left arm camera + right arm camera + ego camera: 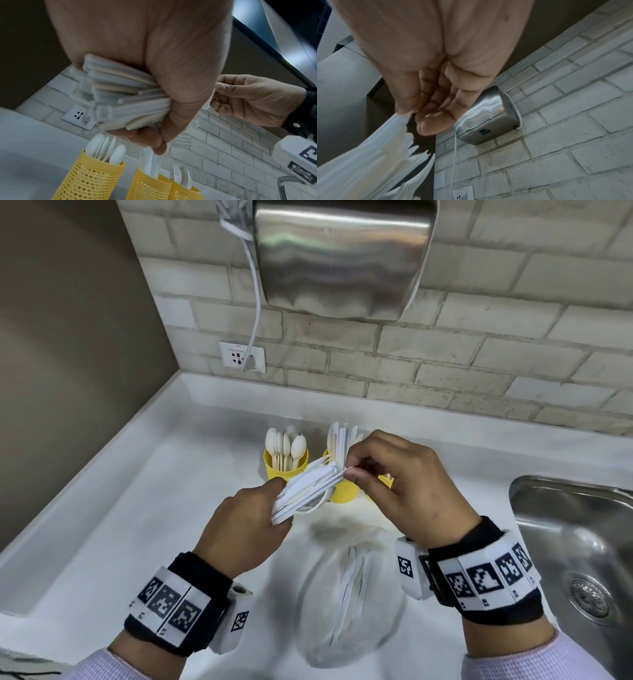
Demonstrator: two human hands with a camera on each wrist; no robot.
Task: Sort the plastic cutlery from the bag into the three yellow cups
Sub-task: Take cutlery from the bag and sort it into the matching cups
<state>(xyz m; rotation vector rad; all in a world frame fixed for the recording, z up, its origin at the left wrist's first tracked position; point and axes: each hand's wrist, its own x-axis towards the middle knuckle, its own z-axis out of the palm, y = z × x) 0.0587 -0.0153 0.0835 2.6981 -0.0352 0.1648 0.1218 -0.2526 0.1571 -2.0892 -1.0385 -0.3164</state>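
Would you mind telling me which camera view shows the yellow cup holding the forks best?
The left wrist view: the fork cup stands rightmost of the three, tines plainly sticking up. In the head view the right hand hides all but a yellow sliver of it. The right wrist view shows none of it, only wall and hand dryer.

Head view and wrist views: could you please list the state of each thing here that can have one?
Left hand: grips a bundle of cutlery by the handles.
Right hand: pinches one piece at the bundle's far end.
Spoon cup: upright, holds spoons.
Knife cup: upright, holds knives.
Fork cup: upright, holds forks.
Bag: on the counter, cutlery inside.
Socket: cable plugged in.
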